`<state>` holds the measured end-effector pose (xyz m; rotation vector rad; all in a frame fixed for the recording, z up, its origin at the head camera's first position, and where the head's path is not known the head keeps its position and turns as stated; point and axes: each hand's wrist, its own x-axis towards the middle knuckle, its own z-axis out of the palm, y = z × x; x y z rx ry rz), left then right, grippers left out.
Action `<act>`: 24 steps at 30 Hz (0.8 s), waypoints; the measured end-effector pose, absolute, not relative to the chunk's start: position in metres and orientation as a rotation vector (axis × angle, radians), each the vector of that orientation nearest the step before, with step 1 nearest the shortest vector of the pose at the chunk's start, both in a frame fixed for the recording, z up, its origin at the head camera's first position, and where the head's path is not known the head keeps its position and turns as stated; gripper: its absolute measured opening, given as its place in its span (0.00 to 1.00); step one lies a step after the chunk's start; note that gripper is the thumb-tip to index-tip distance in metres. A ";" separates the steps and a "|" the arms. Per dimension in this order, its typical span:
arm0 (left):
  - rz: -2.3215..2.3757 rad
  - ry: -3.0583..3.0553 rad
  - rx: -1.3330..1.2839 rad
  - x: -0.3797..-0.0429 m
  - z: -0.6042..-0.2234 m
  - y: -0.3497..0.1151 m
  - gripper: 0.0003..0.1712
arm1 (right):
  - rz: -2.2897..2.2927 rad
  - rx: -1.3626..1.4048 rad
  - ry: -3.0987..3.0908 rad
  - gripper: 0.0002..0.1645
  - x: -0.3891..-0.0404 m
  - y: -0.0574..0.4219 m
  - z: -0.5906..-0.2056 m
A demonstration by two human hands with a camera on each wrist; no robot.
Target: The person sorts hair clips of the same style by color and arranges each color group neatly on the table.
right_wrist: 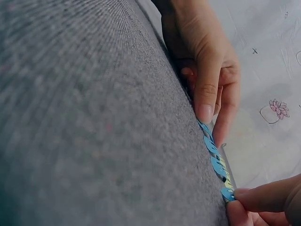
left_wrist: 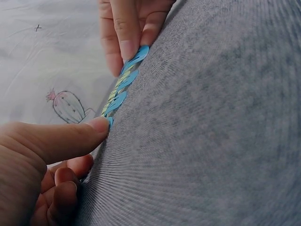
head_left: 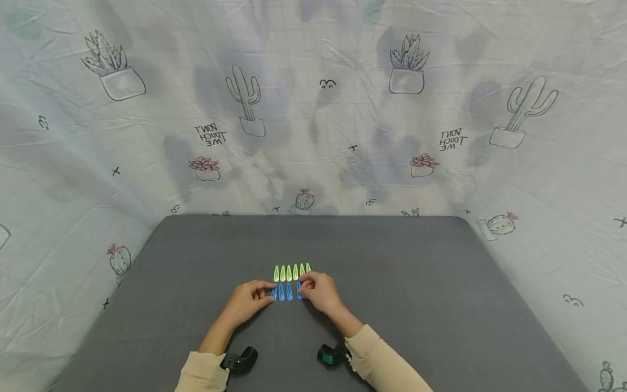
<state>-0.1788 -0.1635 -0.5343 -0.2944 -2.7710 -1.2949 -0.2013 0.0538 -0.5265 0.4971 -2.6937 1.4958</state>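
Note:
Several yellow-green snap hair clips [head_left: 289,272] lie side by side in a row on the grey table. Just below them runs a shorter row of blue snap hair clips [head_left: 289,292]. My left hand [head_left: 249,299] pinches the leftmost blue clip [left_wrist: 110,123] between thumb and forefinger, at its two ends. At the other end of the blue row, my right hand [head_left: 320,293] pinches the rightmost blue clip [right_wrist: 228,193], partly covering it. A gap separates this clip from its blue neighbour. The right fingers also overlap the last yellow-green clips in the head view.
The grey table [head_left: 421,283] extends around both rows. A pale cloth [head_left: 313,120] printed with cacti and potted plants hangs behind it and at the sides. Each wrist carries a black camera mount, seen below the left sleeve [head_left: 203,370] and right sleeve [head_left: 377,354].

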 end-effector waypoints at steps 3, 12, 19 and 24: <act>-1.294 -2.756 -0.326 -0.178 -0.535 -0.164 0.14 | 1.439 0.513 -2.705 0.12 -0.201 0.051 -0.526; -1.299 -2.733 -0.397 -0.177 -0.534 -0.166 0.14 | 1.236 0.514 -2.763 0.09 -0.199 0.043 -0.524; -1.303 -2.738 -0.372 -0.178 -0.534 -0.165 0.13 | 1.210 0.514 -2.734 0.07 -0.198 0.041 -0.522; -1.288 -2.769 -0.341 -0.180 -0.535 -0.166 0.14 | 1.303 0.527 -2.702 0.06 -0.200 0.049 -0.523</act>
